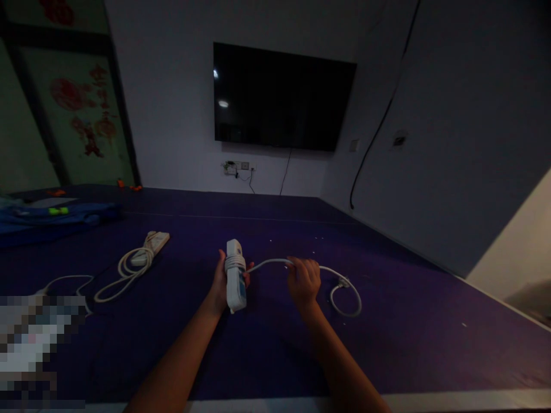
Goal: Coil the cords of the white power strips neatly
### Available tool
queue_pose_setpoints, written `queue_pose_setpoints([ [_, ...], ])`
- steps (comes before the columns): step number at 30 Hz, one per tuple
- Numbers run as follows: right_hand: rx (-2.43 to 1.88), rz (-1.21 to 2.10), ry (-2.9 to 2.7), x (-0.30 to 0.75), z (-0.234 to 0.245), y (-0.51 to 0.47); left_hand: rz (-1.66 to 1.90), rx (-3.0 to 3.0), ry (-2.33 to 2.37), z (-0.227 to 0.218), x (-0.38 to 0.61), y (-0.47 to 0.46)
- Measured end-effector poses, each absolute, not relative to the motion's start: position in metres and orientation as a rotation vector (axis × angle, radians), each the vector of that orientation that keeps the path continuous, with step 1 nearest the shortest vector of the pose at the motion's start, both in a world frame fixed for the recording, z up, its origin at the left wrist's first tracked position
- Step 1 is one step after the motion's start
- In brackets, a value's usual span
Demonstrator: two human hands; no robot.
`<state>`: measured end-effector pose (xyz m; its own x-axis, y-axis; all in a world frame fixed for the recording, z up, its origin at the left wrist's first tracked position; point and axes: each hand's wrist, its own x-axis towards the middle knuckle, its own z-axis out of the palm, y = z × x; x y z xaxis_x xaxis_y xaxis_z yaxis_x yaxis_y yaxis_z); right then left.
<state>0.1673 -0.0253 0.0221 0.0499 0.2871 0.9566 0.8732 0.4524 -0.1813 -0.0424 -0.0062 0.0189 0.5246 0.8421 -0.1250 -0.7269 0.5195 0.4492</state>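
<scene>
My left hand (pixel 220 284) is closed around a white power strip (pixel 235 275), held upright-ish over the purple floor mat (pixel 387 321). Its white cord (pixel 271 263) is wound a few turns round the strip's upper part. The cord runs right to my right hand (pixel 303 281), whose fingers are pinched on it. Past that hand the cord loops on the mat and ends in a plug (pixel 343 282).
A second white power strip (pixel 155 241) with a loosely coiled cord (pixel 124 272) lies on the mat to the left. Blue cloth (pixel 47 221) is at far left. A wall-mounted TV (pixel 282 97) and wall sockets (pixel 238 167) are ahead.
</scene>
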Motion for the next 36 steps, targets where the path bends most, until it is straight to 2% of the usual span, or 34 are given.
queue_pose_setpoints([
  [8, -1.127, -0.591, -1.168, 0.192, 0.037, -0.018, 0.92, 0.461, 0.43, 0.022, -0.031, -0.009],
  [17, -1.279, -0.534, -1.141, 0.21, 0.023, 0.001, 0.974, 0.398, 0.5, 0.02, -0.023, -0.008],
  [25, -1.393, -0.651, -1.511, 0.201, 0.009, 0.005, 1.142, 0.425, 0.377, 0.018, -0.015, -0.016],
  [31, -1.068, -0.275, -2.159, 0.154, 0.021, -0.013, 1.163, 0.468, 0.386, 0.019, -0.018, -0.017],
  [36, -1.12, -0.103, -2.26, 0.14, 0.023, -0.02, 1.148, 0.5, 0.394, 0.015, -0.022, -0.013],
])
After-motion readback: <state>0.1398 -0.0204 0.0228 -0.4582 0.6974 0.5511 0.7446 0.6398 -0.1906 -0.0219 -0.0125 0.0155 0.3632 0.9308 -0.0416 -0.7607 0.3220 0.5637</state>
